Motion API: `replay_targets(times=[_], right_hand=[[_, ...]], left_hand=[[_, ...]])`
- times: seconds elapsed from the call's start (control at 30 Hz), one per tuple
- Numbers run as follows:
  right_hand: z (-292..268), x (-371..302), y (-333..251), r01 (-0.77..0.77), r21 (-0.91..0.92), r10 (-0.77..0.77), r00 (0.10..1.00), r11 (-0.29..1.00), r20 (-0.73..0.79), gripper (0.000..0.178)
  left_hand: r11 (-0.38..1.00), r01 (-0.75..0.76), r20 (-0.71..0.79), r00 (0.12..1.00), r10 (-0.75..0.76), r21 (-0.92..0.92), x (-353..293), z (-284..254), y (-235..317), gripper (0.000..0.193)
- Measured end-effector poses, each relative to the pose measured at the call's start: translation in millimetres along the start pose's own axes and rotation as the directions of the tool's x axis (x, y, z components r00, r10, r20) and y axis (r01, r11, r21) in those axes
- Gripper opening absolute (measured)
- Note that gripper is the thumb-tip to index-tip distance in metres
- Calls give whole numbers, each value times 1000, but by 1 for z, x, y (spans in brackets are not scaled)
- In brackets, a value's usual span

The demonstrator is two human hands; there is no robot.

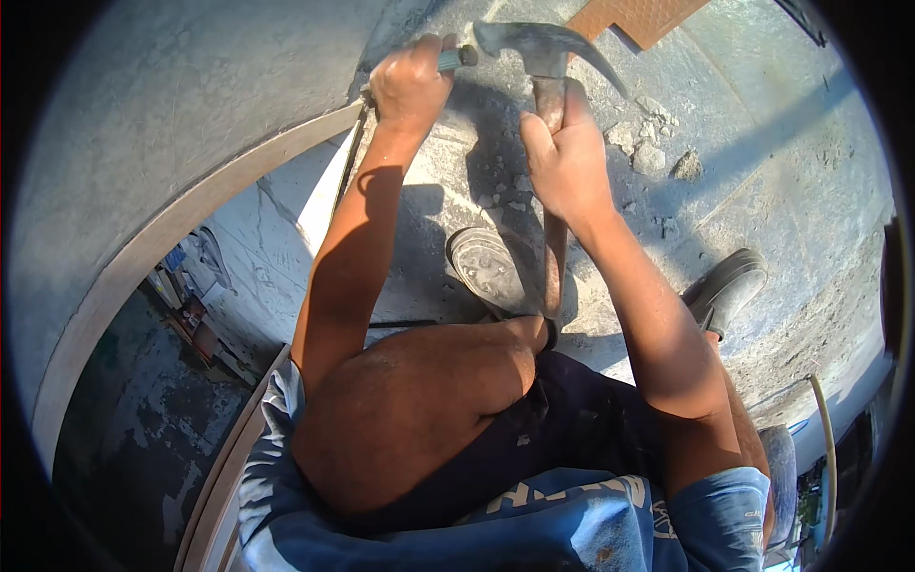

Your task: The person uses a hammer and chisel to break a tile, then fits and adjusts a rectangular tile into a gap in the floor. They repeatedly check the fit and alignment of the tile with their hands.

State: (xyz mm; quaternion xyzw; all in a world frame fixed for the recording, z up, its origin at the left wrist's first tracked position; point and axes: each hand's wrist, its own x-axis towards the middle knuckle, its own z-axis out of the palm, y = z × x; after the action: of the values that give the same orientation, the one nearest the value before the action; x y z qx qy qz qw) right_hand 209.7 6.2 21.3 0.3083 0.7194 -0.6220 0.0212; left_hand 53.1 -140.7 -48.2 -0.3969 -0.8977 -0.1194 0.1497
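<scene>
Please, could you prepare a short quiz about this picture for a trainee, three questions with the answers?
1. Which hand grips the hammer: the left hand or the right hand?
2. True or false: the left hand is empty.
3. What lies on the ground to the right of the right hand: (a) a coiled rope, (b) broken rubble, (c) a glass jar?

Key:
1. The right hand.
2. False; it grips a greenish tool.
3. (b).

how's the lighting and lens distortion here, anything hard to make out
Head view: hard sunlight, bright patches on the floor, deep shadow across the left forearm; head view: fisheye bend curving the wooden strip, black corners; head view: hammer head clear, dark clutter at lower left hard to identify.
</scene>
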Motion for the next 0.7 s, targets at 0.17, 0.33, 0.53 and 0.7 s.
replay_targets(times=[0.17,0.33,0.53,0.7], right_hand=[[0,1,0,12,210,21,988,978,-155,18],[4,2,15,121,-8,-121,992,993,-34,18],[-2,5,-2,-61,105,67,996,993,-57,28],[-14,10,-6,-47,47,46,999,998,17,28]], left_hand=[[1000,29,-11,1000,-29,-5,0,-2,-2,21],[999,-18,-7,1000,18,-35,-8,0,-5,19],[997,72,15,997,-71,-22,-7,3,-6,18],[994,87,6,996,-87,-65,-6,4,-6,16]])
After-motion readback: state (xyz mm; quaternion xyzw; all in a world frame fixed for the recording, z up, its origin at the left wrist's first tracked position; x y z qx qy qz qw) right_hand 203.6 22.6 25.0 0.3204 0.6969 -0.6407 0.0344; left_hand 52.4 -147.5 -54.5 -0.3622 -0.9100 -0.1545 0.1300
